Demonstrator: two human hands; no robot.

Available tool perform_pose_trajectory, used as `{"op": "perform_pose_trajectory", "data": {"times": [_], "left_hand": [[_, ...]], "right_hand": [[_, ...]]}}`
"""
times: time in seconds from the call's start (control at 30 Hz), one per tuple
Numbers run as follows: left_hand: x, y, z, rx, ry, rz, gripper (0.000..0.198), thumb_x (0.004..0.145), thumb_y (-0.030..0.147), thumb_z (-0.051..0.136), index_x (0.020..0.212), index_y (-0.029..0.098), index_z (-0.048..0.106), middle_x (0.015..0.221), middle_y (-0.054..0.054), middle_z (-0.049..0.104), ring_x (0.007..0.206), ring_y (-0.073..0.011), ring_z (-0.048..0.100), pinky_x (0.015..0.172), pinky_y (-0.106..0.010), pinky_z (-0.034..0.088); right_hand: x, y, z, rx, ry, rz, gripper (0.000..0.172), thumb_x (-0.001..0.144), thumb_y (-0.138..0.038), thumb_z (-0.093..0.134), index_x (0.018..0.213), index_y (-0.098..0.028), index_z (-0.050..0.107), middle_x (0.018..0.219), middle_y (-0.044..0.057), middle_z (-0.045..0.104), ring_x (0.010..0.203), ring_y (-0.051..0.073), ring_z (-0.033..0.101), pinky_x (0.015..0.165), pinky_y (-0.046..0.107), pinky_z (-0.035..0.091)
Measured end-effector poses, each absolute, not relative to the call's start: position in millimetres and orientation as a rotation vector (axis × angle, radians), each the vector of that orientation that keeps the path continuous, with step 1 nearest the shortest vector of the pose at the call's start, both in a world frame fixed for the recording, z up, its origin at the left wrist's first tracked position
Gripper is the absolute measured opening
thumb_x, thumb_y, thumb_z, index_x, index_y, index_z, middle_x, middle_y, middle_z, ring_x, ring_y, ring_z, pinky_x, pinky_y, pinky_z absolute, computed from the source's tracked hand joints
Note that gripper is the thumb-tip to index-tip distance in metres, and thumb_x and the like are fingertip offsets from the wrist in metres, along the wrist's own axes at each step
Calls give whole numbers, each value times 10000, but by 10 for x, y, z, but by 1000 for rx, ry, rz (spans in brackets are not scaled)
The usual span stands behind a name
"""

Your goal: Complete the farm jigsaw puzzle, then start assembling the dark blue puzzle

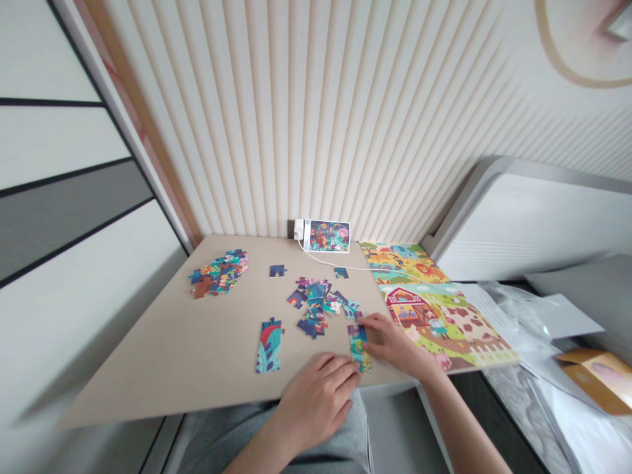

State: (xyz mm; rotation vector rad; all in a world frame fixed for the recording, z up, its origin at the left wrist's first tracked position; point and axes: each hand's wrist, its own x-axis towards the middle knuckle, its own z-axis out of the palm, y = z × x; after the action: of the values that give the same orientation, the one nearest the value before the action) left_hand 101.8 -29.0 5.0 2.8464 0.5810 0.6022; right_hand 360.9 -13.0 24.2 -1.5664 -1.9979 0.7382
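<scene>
A short vertical strip of joined jigsaw puzzle pieces [359, 347] lies near the table's front edge. My left hand [323, 392] rests palm down at the table edge, fingers stretched out together, with its fingertips at the strip's lower left side. My right hand [392, 342] reaches in from the right. Its index finger and thumb are on the upper right edge of the strip, gripping a piece there. Loose overlapping puzzle pieces [316, 306] lie just beyond. Further left is another joined puzzle section [269, 345] with a red arc on blue.
A heap of puzzle pieces [220, 273] lies at the far left. Single pieces, one at the left [278, 270] and one at the right [340, 272], lie further back. A picture card [329, 236] leans on the wall by a white charger [299, 229]. A finished farm puzzle [444, 322] lies at right.
</scene>
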Motion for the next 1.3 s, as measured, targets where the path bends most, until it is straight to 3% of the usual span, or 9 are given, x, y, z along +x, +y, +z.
{"op": "perform_pose_trajectory", "data": {"times": [0.2,0.6,0.97,1.3], "left_hand": [[1016,-291,72,2852,583,576,372,1026,351,486,1363,207,555,1415,-32,591,1297,-194,505,1132,-373,324],[1023,-303,45,2885,575,574,407,1028,333,472,1409,200,523,1442,-35,574,1329,-197,481,1135,-382,307],[1034,-303,51,2845,581,603,401,1009,297,509,1397,201,537,1416,-32,601,1324,-186,497,1123,-365,322],[1026,-296,58,2860,571,574,401,1002,285,514,1391,194,541,1418,-44,598,1334,-193,487,1130,-370,311]], "right_hand": [[3629,-81,113,-1558,-1957,746,409,810,-274,745,1217,-263,713,1224,71,636,1132,251,620,1032,402,480],[3620,-11,46,-1504,-1977,750,430,794,-230,742,1221,-265,702,1240,71,621,1144,251,620,1048,416,472],[3543,-46,249,-1597,-2054,678,406,776,-221,751,1177,-269,704,1189,62,648,1091,252,629,1014,426,484],[3500,-112,64,-1643,-1970,542,313,857,-335,706,1159,-266,748,1135,77,649,1068,251,638,988,404,483]]}}
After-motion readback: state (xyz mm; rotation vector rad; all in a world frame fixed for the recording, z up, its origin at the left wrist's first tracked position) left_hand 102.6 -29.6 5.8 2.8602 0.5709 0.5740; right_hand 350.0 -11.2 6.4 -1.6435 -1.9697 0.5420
